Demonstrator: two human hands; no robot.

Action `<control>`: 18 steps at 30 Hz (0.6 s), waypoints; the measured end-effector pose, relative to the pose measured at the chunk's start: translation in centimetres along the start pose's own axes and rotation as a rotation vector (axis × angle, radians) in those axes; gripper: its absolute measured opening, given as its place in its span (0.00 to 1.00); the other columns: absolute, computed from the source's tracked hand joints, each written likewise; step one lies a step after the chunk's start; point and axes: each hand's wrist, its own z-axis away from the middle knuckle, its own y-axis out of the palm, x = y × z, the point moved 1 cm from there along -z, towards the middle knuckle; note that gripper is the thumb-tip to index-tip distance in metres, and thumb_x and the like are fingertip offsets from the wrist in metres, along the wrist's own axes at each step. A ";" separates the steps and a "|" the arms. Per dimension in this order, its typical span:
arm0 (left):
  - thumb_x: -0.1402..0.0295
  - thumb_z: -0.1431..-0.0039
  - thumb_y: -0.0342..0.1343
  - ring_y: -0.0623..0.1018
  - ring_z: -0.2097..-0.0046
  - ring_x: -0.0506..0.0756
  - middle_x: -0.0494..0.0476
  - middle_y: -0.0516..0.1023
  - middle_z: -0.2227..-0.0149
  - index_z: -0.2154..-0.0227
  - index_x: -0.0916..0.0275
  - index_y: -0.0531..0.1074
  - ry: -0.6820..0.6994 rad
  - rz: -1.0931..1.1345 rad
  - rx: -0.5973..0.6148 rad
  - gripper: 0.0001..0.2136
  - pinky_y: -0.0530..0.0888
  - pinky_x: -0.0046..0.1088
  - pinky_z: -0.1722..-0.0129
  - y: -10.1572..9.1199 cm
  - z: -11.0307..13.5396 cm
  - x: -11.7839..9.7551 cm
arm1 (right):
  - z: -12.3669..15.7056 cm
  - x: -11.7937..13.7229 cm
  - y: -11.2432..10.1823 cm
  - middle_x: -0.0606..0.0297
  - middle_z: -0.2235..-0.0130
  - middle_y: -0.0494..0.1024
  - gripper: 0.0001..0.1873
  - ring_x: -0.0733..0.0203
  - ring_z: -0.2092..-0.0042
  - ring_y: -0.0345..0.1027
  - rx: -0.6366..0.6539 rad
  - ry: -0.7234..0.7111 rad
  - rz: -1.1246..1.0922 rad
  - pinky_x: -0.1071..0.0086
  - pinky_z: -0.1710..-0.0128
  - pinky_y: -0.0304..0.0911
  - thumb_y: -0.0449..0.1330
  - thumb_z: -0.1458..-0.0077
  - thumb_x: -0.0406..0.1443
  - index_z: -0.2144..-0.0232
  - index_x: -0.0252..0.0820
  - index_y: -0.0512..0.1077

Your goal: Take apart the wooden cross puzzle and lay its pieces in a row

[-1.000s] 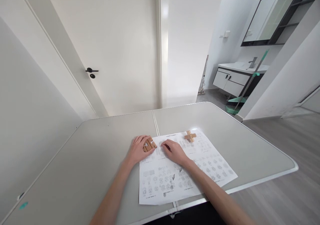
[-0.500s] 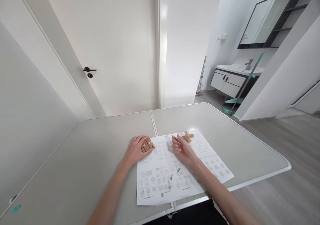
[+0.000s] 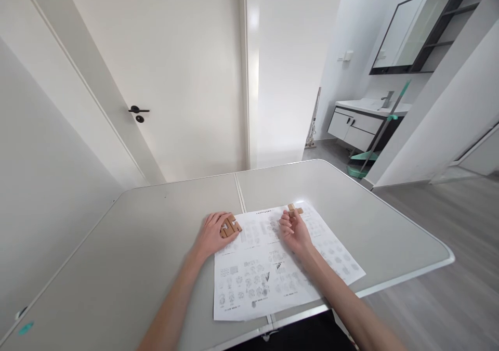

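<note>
My left hand [image 3: 212, 234] rests on the table at the left edge of the printed sheet. Its fingers and thumb curve around a flat group of notched brown wooden puzzle pieces [image 3: 231, 226], covering their left side. Palm turned inward and fingers loosely curled, my right hand [image 3: 297, 235] is over the upper right of the sheet [image 3: 257, 257]. Its thumb and fingertips overlap the near side of a cross-shaped wooden puzzle piece [image 3: 299, 210]; I cannot tell whether they touch it. Nothing shows inside the right palm. Small grey diagrams cover the sheet.
The grey folding table [image 3: 163, 273] has a centre seam and a pale metal rim. Behind it is a white door with a black handle [image 3: 139, 110]. At the right back are a washbasin cabinet [image 3: 353, 126] and a green broom and dustpan [image 3: 360, 170].
My right hand has moved to the right, to the cross-shaped piece, and now partly covers it. My left hand stays on the notched pieces.
</note>
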 end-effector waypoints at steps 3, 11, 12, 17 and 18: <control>0.53 0.41 0.61 0.72 0.43 0.64 0.58 0.75 0.45 0.43 0.53 0.70 0.002 0.002 0.003 0.24 0.66 0.48 0.41 0.1 0.0 0.1 | 0.1 -0.2 0.5 0.77 0.78 0.57 0.16 0.73 0.81 0.51 -0.011 -0.008 0.082 0.84 0.88 0.52 0.67 0.39 0.42 0.70 0.43 0.64; 0.55 0.38 0.61 0.69 0.39 0.65 0.61 0.72 0.41 0.43 0.55 0.69 0.027 0.098 -0.127 0.23 0.63 0.50 0.37 -1.3 -0.4 -2.6 | 2.3 -2.1 3.7 0.75 0.79 0.59 0.22 0.70 0.80 0.50 0.192 0.142 0.543 0.76 0.84 0.48 0.62 0.37 0.50 0.73 0.41 0.68; 0.56 0.36 0.60 0.70 0.40 0.64 0.61 0.74 0.42 0.44 0.55 0.69 0.017 0.170 -0.133 0.21 0.65 0.48 0.37 -1.3 -0.4 -3.3 | 2.7 -2.3 4.1 0.74 0.80 0.60 0.23 0.70 0.80 0.51 0.265 0.184 0.608 0.75 0.83 0.49 0.59 0.35 0.51 0.74 0.41 0.67; 0.52 0.34 0.56 0.76 0.43 0.61 0.62 0.75 0.41 0.39 0.54 0.66 -0.054 0.723 0.029 0.24 0.71 0.42 0.41 0.0 -0.1 -6.5 | 4.0 -3.3 4.8 0.73 0.81 0.63 0.26 0.69 0.81 0.57 0.577 0.336 0.805 0.72 0.79 0.53 0.55 0.31 0.49 0.77 0.40 0.66; 0.48 0.35 0.56 0.76 0.42 0.63 0.64 0.75 0.41 0.38 0.55 0.66 -0.061 0.835 0.059 0.27 0.71 0.43 0.40 0.4 0.0 -7.0 | 4.1 -3.3 4.7 0.73 0.81 0.63 0.26 0.68 0.81 0.58 0.623 0.365 0.822 0.72 0.78 0.54 0.55 0.31 0.49 0.77 0.40 0.66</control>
